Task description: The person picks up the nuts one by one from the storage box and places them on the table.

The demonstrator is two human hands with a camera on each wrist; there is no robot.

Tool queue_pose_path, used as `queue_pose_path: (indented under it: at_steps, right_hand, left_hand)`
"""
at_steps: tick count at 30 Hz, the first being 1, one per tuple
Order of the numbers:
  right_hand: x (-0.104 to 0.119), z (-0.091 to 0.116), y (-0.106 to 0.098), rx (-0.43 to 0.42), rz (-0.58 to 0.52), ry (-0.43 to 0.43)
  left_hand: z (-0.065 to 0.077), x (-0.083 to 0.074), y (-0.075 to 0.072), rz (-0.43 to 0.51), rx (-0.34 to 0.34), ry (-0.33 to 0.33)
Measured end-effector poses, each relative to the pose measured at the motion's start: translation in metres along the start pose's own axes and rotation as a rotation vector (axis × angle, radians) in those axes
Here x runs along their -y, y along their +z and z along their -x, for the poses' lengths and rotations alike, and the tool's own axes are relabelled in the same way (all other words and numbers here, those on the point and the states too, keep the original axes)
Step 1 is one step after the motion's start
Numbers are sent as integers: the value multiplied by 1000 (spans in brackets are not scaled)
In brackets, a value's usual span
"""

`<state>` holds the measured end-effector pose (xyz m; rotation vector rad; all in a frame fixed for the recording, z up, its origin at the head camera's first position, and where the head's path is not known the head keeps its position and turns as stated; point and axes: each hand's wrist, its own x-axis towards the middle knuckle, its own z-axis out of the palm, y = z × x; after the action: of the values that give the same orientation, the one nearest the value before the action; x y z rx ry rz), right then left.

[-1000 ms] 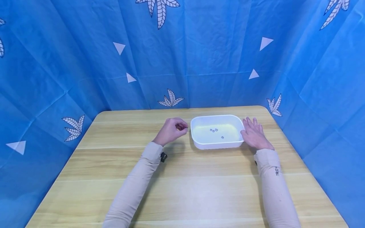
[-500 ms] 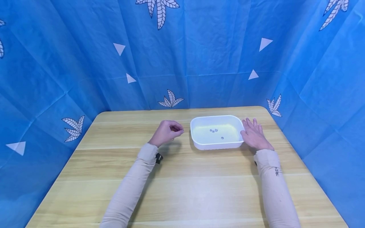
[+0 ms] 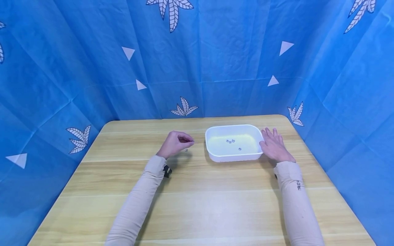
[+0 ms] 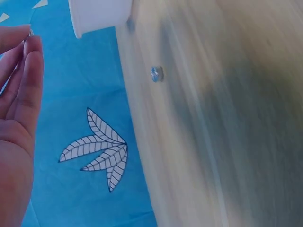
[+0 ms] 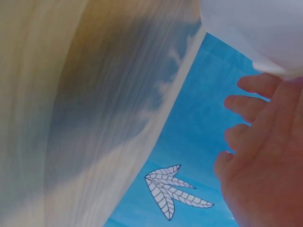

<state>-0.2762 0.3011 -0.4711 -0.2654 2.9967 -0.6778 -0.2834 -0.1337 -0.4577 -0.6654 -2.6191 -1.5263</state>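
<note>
My left hand (image 3: 174,145) hovers over the table left of the tray. Between its thumb and fingertips it pinches a small shiny metal piece (image 4: 31,33), mostly covered by the fingers. A similar small silvery piece (image 3: 186,150) lies on the wood just below that hand; the left wrist view shows this loose piece (image 4: 156,74) closer up. Inside the white rectangular tray (image 3: 235,156) lie several such pieces (image 3: 230,141). My right hand (image 3: 275,147) rests at the tray's right end, thumb at the rim and fingers stretched out; its thumb is hidden in the right wrist view.
The light wooden table (image 3: 215,205) has rounded far corners. Blue cloth (image 3: 234,68) printed with white leaves and triangles hangs behind it and along both sides.
My left hand has moved left and slightly nearer, away from the tray, still pinching. The loose piece on the table has come into view beneath it. Right hand and tray stay put.
</note>
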Motion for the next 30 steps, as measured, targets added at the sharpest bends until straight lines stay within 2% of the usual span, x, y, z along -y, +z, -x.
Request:
queue_pose_path:
  at_steps: [7, 16, 24, 30]
  right_hand:
    - [-1, 0, 0, 10, -15, 0]
    - [-1, 0, 0, 5, -17, 2]
    - [-2, -1, 0, 0, -18, -2]
    - [-2, -1, 0, 7, -17, 1]
  left_hand:
    - [2, 12, -5, -43, 7, -40]
    - [4, 25, -12, -89, 21, -60]
    - [5, 39, -17, -154, 62, -139]
    - [5, 44, -19, -228, 92, -144]
